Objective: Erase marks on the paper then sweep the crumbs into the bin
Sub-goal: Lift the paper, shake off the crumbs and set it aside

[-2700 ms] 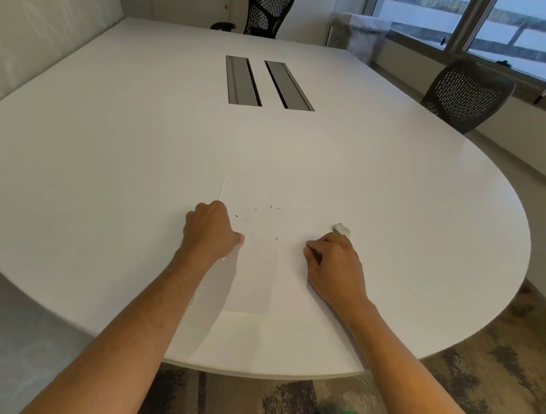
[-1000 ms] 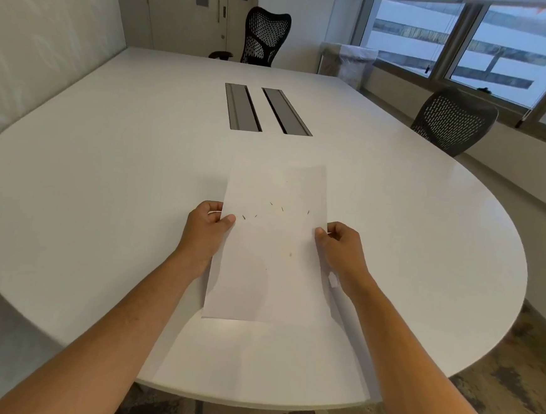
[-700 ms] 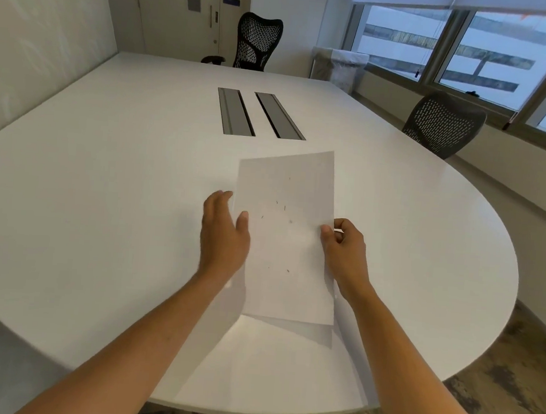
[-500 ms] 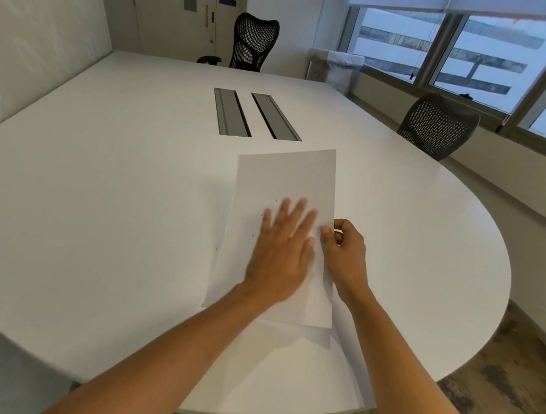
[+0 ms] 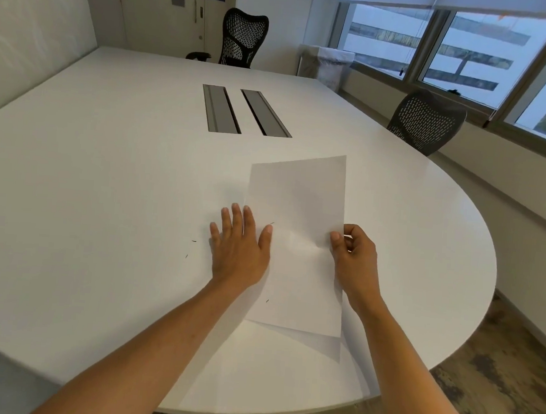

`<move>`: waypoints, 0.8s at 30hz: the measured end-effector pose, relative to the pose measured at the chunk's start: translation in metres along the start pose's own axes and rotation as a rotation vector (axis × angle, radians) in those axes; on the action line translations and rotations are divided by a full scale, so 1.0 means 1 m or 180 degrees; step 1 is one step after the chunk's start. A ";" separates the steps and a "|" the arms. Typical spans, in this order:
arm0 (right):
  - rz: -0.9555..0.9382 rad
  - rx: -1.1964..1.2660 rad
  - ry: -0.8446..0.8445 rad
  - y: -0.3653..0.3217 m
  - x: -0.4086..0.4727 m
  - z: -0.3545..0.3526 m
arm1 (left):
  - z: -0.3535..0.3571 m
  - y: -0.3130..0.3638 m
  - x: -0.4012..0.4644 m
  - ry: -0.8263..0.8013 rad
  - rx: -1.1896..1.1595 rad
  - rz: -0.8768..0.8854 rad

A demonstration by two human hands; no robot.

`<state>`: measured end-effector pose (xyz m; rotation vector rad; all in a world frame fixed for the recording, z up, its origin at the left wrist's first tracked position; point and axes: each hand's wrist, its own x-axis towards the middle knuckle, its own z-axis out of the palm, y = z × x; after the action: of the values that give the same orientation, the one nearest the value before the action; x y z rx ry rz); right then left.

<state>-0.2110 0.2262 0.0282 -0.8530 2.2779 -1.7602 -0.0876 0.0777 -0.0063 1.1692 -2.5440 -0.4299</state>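
Head view, lined bin [image 5: 328, 65] far right, contents unseen, white paper sheet [image 5: 295, 241] lifted, creased, right hand [image 5: 354, 259] pinching its edge, left hand [image 5: 239, 243] flat, fingers straight, dark crumbs [image 5: 194, 241] on table [image 5: 103, 193].

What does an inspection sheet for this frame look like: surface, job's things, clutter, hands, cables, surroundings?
Surface: white oval table, two grey cable hatches at its centre.
Job's things: paper lifted and tilted, its near edge casting a shadow; dark crumbs on the table left of it, a few on the sheet; eraser not visible.
Clutter: nothing seen.
Hands: left hand flat, fingers straight, at the paper's left edge; right hand pinches the right edge.
Cables: nothing seen.
Surroundings: two mesh chairs, a lined bin by the windows, a door.
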 end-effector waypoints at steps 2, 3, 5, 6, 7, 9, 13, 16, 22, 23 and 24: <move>-0.0047 -0.0061 -0.0001 0.000 0.000 0.000 | -0.005 0.005 -0.002 0.0292 -0.0004 0.0052; -0.0083 -0.0091 -0.0015 -0.001 0.000 0.001 | -0.007 0.011 -0.003 0.0438 -0.0058 0.0216; -0.0181 -0.0116 -0.0056 -0.005 -0.002 0.004 | -0.009 0.029 -0.009 0.0547 -0.0197 0.0795; -0.0259 -0.0111 -0.0081 -0.008 -0.003 0.006 | -0.008 0.038 -0.014 0.0505 -0.0253 0.1137; -0.0342 -0.0108 -0.0098 -0.010 -0.005 0.007 | -0.005 0.045 -0.019 0.0398 -0.0270 0.1420; -0.0422 -0.0124 -0.0097 -0.014 -0.006 0.009 | 0.001 0.049 -0.025 0.0136 -0.0245 0.1604; -0.0303 -0.0100 -0.0033 -0.013 -0.005 0.003 | 0.006 0.020 -0.017 -0.0167 -0.0288 0.0786; -0.0271 -0.0070 -0.0002 -0.010 -0.005 0.000 | -0.004 -0.010 -0.009 -0.0441 -0.0212 0.0062; -0.0167 -0.0086 -0.0076 -0.008 -0.005 0.010 | -0.017 -0.001 -0.029 0.0317 -0.0007 0.0701; -0.0161 -0.0065 -0.0072 -0.008 -0.005 0.013 | -0.015 0.008 -0.038 0.0192 -0.0013 0.1023; -0.0161 -0.0037 -0.0061 -0.008 -0.005 0.014 | -0.011 0.016 -0.048 -0.0012 0.0030 0.1285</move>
<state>-0.1982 0.2152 0.0297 -0.9337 2.2761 -1.7531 -0.0647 0.1232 0.0025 0.6285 -2.6946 -0.3188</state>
